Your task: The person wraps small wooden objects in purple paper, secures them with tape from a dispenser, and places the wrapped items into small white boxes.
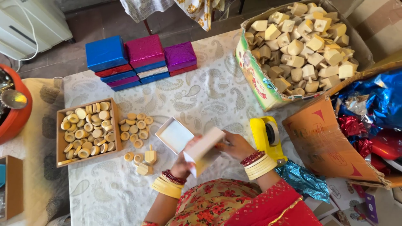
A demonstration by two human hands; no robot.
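Observation:
My left hand (pixel 183 164) and my right hand (pixel 235 144) together hold a small white cardboard box piece (pixel 204 149), tilted, just above the table. Right beside it on the cloth lies an open white box tray (pixel 175 135). Both wrists wear yellow and red bangles. Two small wooden house-shaped pieces (pixel 148 162) and a few wooden rings sit left of my left hand. A yellow tape dispenser (pixel 268 138) stands just right of my right hand.
A wooden tray (pixel 59 138) of wooden rings sits at left, loose rings (pixel 136 127) beside it. Stacked shiny blue, pink and purple boxes (pixel 140 60) stand at the back. A carton (pixel 255 79) of wooden pieces and shiny foil sheets (pixel 377 109) fill the right.

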